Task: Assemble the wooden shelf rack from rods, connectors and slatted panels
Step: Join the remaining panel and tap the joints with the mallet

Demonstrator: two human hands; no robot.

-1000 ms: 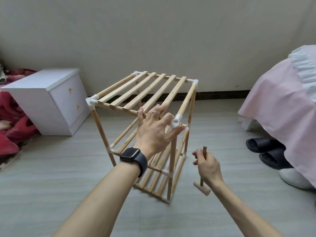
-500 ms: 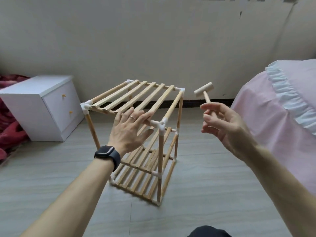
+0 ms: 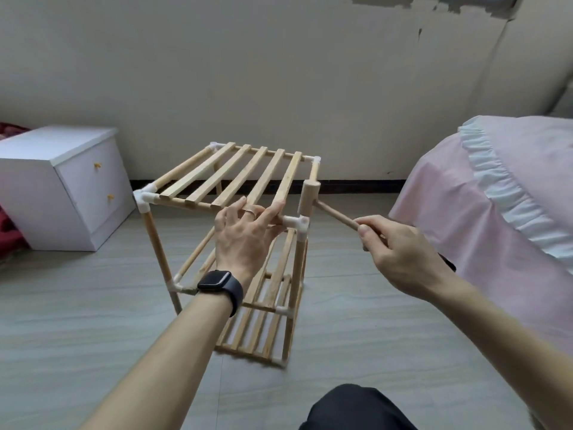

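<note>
The left hand (image 3: pixel 245 240), fingers straight, presses on the rack's (image 3: pixel 161 259) top slatted panel (image 3: pixel 235 175) beside its near white corner connector (image 3: pixel 299 223). The right hand (image 3: pixel 400 256) grips the handle of a wooden mallet (image 3: pixel 310 197), whose head is at that connector. The rack stands on grey plank floor (image 3: pixel 77 305). A white cabinet (image 3: pixel 62 181) is to its left, a pink bed cover (image 3: pixel 496 212) to its right, and a wall with peeling paint (image 3: pixel 279 72) behind.

a single wide-angle view from the person's head, facing forward and down across the grey plank floor (image 3: pixel 93 352) toward the far beige wall (image 3: pixel 279 72). the slatted wooden rack with white connectors (image 3: pixel 238 178) stands close, mid-frame; a white two-drawer cabinet (image 3: pixel 62 187) sits far left, a pink-covered bed (image 3: pixel 465 197) right.
</note>
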